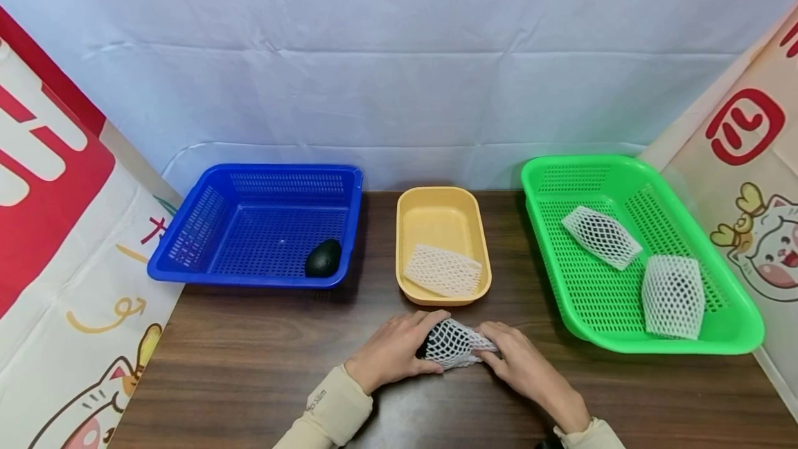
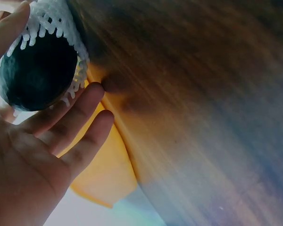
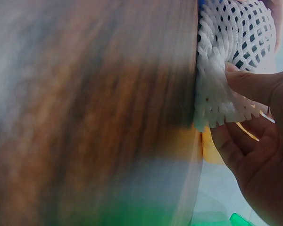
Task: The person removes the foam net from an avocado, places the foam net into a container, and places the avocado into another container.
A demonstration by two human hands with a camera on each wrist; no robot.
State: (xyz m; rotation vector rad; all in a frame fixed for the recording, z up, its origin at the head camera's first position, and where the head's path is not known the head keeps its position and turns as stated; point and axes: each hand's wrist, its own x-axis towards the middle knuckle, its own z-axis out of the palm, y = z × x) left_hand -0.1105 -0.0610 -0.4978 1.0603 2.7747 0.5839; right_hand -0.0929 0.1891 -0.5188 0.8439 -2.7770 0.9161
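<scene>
With the avocado (image 2: pixel 37 70) low over the near middle of the counter (image 1: pixel 262 359), half inside a white foam net (image 1: pixel 458 344), left hand (image 1: pixel 391 352) gripping the fruit end and right hand (image 1: pixel 528 369) pinching the net's hem, that thin mesh risked tearing or slipping off

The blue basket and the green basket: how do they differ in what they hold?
The blue basket stands on the left and holds one dark avocado; the green basket stands on the right and holds two white foam nets, no fruit. The avocado is bare; the nets lie empty. Both baskets are perforated plastic on the wooden table.
</scene>
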